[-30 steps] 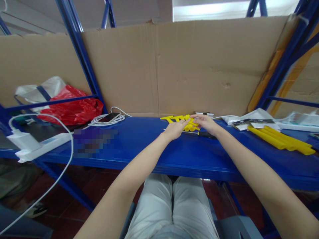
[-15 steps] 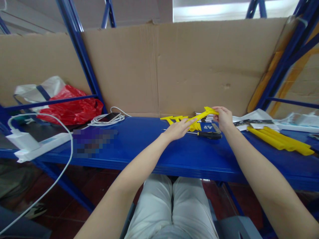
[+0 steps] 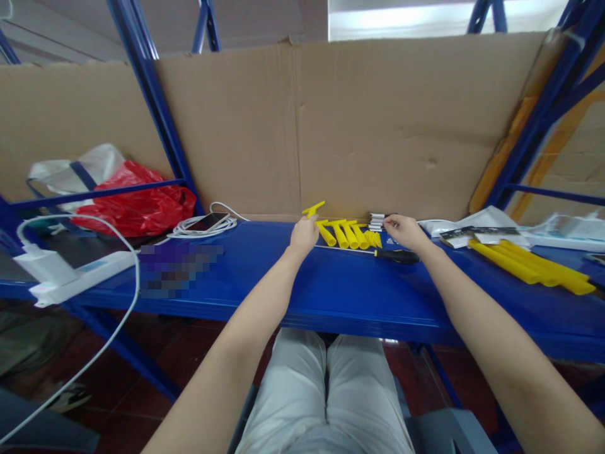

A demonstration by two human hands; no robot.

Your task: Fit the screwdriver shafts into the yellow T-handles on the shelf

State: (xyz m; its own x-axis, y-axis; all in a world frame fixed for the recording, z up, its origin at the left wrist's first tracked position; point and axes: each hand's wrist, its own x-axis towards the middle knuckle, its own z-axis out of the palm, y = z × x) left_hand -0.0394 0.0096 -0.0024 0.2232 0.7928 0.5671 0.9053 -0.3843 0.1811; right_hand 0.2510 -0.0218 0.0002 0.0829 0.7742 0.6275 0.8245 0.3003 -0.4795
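Observation:
My left hand (image 3: 304,236) is closed around a yellow T-shaped plastic tool (image 3: 314,209); its crossbar sticks out above the fingers and the shaft is hidden in the hand. Right beside it, a row of similar yellow T-shaped pieces (image 3: 348,234) lies on the blue shelf, with small yellow parts (image 3: 373,239) at its right end. My right hand (image 3: 405,231) is curled with its fingertips together at a small stack of white packs (image 3: 377,221); whatever they pinch is too small to make out. In front lies a screwdriver (image 3: 397,256) with a black and yellow handle.
Several yellow tubes (image 3: 534,265) and printed packaging (image 3: 491,231) lie to the right. On the left are a coiled white cable (image 3: 201,228), a power strip (image 3: 85,277) and a red plastic bag (image 3: 137,202). A cardboard wall (image 3: 378,126) stands behind the blue shelf (image 3: 265,277).
The yellow T-shaped tool, earlier held between both hands, has moved left in my left hand. My right hand has let go of it and shifted left to the white packs.

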